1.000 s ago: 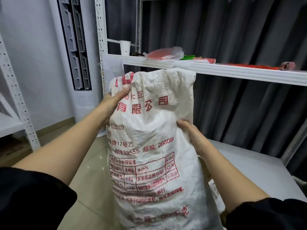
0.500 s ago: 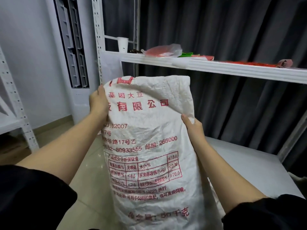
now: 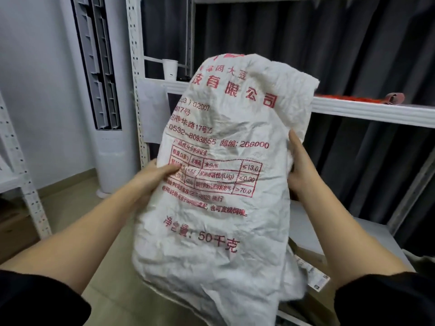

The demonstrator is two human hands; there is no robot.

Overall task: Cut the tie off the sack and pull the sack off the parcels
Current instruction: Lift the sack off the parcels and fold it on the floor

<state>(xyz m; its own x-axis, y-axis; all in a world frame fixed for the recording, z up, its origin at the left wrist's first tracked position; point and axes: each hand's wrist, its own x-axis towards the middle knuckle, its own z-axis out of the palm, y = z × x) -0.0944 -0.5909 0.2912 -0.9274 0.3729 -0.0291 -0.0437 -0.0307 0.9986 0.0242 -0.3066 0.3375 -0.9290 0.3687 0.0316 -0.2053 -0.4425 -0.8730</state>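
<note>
White steel shelving rack [image 3: 367, 111], perforated uprights, before dark grey pleated curtains [image 3: 353, 55]; beige tiled floor [image 3: 113, 260] below. On its shelf: white paper cup [image 3: 170, 69]. Left of rack: tall white tower air conditioner [image 3: 103, 90]. Before rack: crumpled white woven sack [image 3: 219, 184], red print, held upright; left hand [image 3: 150, 177] grips its left edge, right hand [image 3: 300, 170] pinches its right edge. Brown cardboard parcel [image 3: 313, 267], labelled, under sack.
</note>
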